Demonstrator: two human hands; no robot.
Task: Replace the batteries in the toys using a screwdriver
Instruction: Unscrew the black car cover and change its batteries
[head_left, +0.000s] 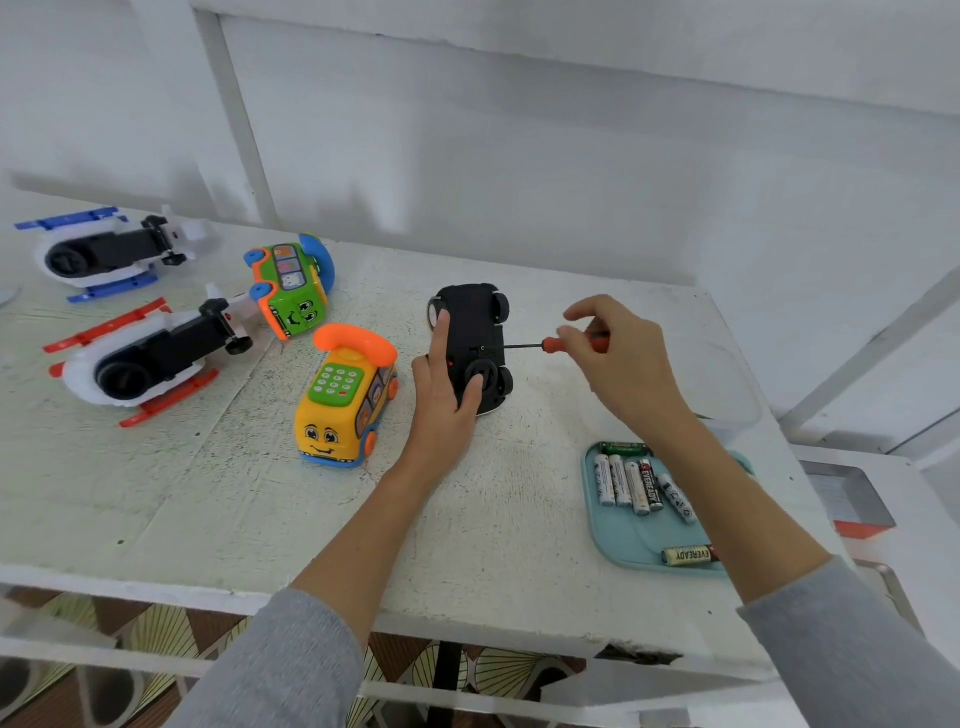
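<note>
We see a black toy car, red-handled screwdriver, teal tray, yellow phone bus at nine o'clock, green bus

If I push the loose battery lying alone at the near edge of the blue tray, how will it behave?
The lone battery is a smooth cylinder lying on its side, so it would probably roll readily. The blue tray has a raised rim, which would likely stop it. It looks rigid and probably dense for its size.
</note>
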